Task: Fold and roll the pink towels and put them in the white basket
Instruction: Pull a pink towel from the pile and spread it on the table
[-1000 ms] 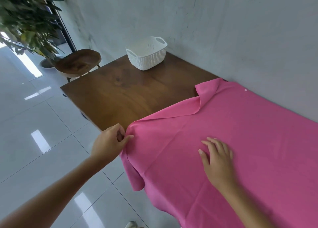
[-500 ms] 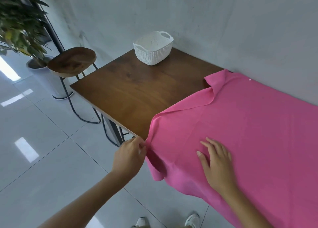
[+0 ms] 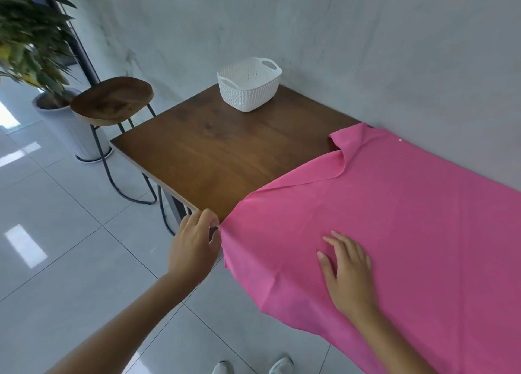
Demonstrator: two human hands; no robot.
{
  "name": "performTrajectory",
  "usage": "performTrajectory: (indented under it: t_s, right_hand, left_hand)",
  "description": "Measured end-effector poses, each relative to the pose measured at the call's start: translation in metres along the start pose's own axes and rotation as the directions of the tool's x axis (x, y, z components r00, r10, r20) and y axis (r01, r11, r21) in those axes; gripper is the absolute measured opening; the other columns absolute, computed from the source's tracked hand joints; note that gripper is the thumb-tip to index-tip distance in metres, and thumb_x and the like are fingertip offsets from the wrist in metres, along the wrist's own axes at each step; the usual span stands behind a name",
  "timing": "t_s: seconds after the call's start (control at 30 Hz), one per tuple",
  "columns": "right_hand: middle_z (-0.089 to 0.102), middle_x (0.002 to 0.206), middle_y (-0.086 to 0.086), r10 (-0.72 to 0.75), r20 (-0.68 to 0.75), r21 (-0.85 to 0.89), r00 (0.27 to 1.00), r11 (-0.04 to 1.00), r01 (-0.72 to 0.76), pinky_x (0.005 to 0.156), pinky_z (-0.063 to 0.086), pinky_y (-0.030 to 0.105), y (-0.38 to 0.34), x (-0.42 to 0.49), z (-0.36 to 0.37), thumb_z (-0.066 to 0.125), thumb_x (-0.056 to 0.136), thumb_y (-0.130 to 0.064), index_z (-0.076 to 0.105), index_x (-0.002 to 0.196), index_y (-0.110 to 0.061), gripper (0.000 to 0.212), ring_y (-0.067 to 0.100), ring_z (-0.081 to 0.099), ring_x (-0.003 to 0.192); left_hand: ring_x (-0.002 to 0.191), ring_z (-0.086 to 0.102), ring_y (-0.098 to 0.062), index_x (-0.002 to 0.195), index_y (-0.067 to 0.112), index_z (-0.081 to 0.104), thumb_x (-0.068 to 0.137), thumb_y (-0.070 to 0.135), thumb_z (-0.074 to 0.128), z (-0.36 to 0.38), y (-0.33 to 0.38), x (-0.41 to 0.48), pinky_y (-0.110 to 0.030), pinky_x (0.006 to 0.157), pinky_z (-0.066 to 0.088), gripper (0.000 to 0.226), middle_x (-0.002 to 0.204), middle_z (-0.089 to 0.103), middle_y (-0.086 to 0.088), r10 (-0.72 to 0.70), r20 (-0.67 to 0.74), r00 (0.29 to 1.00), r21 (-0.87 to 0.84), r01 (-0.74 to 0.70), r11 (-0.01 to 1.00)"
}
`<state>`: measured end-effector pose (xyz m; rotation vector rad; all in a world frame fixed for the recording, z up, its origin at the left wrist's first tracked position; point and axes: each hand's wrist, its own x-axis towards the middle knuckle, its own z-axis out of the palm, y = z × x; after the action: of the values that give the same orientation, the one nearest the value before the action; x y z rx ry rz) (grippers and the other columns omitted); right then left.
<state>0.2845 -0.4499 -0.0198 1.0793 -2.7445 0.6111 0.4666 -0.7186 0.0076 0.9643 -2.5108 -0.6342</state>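
**Pink towel corner drawn taut: entry on hands and holdings**

Since a second ago our left hand has kept its pinch on the pink towel, and the flap that drooped under those fingers has pulled out into a straighter edge. Our right hand has stayed flat where it was.

1. Left hand. We record the thumb and curled fingers closed on the towel's near-left corner, at the near edge of the table. The back of the hand faces up.

2. Right hand. Fingers are straight and slightly spread, palm down on the cloth. It holds nothing.

3. Pink towel. It lies spread from the left fingertips across and under the right hand, and on past it to the right. Its near part hangs over the table edge below both hands. Beyond the right fingertips, near the wall, the far-left corner is turned back on itself in a small fold. We note a tiny white speck near that far edge.

4. White basket. It stands upright on the far part of the table, well beyond the left fingertips, apart from the towel.

5. Other items. We list a wooden stool further left of the left fingers, a potted plant behind it, and our shoes on the tiled floor below our wrists.
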Motion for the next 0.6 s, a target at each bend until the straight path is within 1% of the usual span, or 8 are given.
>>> performTrajectory:
  t_s: [0.07, 0.13, 0.23, 0.33, 0.4, 0.5, 0.53, 0.6]
  right_hand:
    - [0.056, 0.138, -0.007, 0.0, 0.002, 0.02, 1.0, 1.0, 0.0, 0.107, 0.034, 0.039, 0.002, 0.002, 0.001, 0.043, 0.097, -0.047, 0.062, 0.124, -0.025, 0.039, 0.019, 0.049, 0.129]
    - [0.058, 0.133, -0.008, -0.001, -0.008, 0.061, 1.0, 0.998, 0.001, 0.105, 0.035, 0.037, 0.005, 0.005, 0.001, 0.044, 0.097, -0.047, 0.063, 0.121, -0.025, 0.038, 0.019, 0.051, 0.125]
    - [0.061, 0.127, -0.008, -0.007, -0.029, 0.123, 1.0, 0.992, 0.01, 0.102, 0.034, 0.033, 0.015, 0.013, -0.002, 0.045, 0.097, -0.044, 0.065, 0.118, -0.023, 0.036, 0.018, 0.054, 0.118]
    - [0.061, 0.127, -0.008, -0.008, -0.046, 0.128, 0.999, 0.992, 0.014, 0.101, 0.034, 0.031, 0.032, 0.024, -0.009, 0.045, 0.097, -0.044, 0.065, 0.118, -0.023, 0.035, 0.017, 0.053, 0.117]
    - [0.061, 0.126, -0.008, 0.003, -0.052, 0.118, 0.999, 0.993, 0.003, 0.1, 0.033, 0.031, 0.047, 0.031, -0.014, 0.045, 0.096, -0.045, 0.065, 0.117, -0.024, 0.036, 0.016, 0.053, 0.116]
    - [0.061, 0.127, -0.008, 0.021, -0.053, 0.087, 0.998, 0.996, -0.016, 0.102, 0.033, 0.032, 0.071, 0.044, -0.023, 0.047, 0.097, -0.043, 0.065, 0.119, -0.024, 0.035, 0.015, 0.052, 0.118]
    - [0.06, 0.128, -0.008, 0.03, -0.052, 0.079, 0.998, 0.997, -0.025, 0.104, 0.034, 0.033, 0.078, 0.048, -0.026, 0.05, 0.098, -0.041, 0.065, 0.12, -0.023, 0.032, 0.015, 0.051, 0.12]
    - [0.06, 0.13, -0.007, 0.057, -0.044, 0.057, 0.997, 0.997, -0.054, 0.106, 0.035, 0.036, 0.093, 0.058, -0.031, 0.057, 0.099, -0.035, 0.065, 0.123, -0.022, 0.028, 0.016, 0.049, 0.123]
  left_hand:
    - [0.089, 0.051, -0.013, 0.095, 0.026, 0.054, 0.093, 0.018, 0.069, 0.003, 0.004, 0.002, -0.03, 0.072, 0.051, 0.018, 0.095, 0.055, 0.013, 0.061, -0.004, 0.998, 0.008, -0.061, 0.998]
    - [0.09, 0.051, -0.013, 0.096, 0.027, 0.055, 0.092, 0.018, 0.068, 0.007, 0.009, 0.007, -0.03, 0.073, 0.051, 0.017, 0.095, 0.055, 0.014, 0.104, -0.013, 0.994, 0.009, -0.104, 0.995]
    - [0.085, 0.049, -0.017, 0.093, 0.023, 0.059, 0.091, 0.017, 0.068, 0.015, 0.028, 0.019, -0.034, 0.068, 0.048, 0.011, 0.093, 0.056, 0.01, 0.147, -0.041, 0.988, 0.014, -0.147, 0.989]
    - [0.079, 0.048, -0.022, 0.09, 0.017, 0.06, 0.088, 0.014, 0.069, 0.029, 0.057, 0.035, -0.041, 0.067, 0.049, 0.009, 0.089, 0.058, 0.004, 0.212, -0.042, 0.976, 0.046, -0.21, 0.977]
    - [0.076, 0.049, -0.023, 0.09, 0.017, 0.061, 0.087, 0.021, 0.062, 0.042, 0.074, 0.049, -0.043, 0.069, 0.049, 0.005, 0.088, 0.058, 0.003, 0.276, -0.006, 0.961, 0.064, -0.275, 0.959]
    - [0.083, 0.051, -0.023, 0.099, 0.023, 0.058, 0.087, 0.036, 0.052, 0.062, 0.102, 0.075, -0.043, 0.077, 0.048, 0.019, 0.096, 0.057, 0.005, 0.275, 0.096, 0.957, 0.002, -0.276, 0.961]
    - [0.085, 0.053, -0.024, 0.101, 0.023, 0.058, 0.088, 0.036, 0.053, 0.068, 0.112, 0.085, -0.044, 0.08, 0.048, 0.019, 0.097, 0.057, 0.005, 0.284, 0.111, 0.952, -0.014, -0.284, 0.959]
    - [0.09, 0.055, -0.028, 0.106, 0.019, 0.059, 0.09, 0.031, 0.062, 0.078, 0.134, 0.107, -0.044, 0.085, 0.048, 0.02, 0.1, 0.059, 0.001, 0.284, 0.151, 0.947, -0.036, -0.282, 0.959]
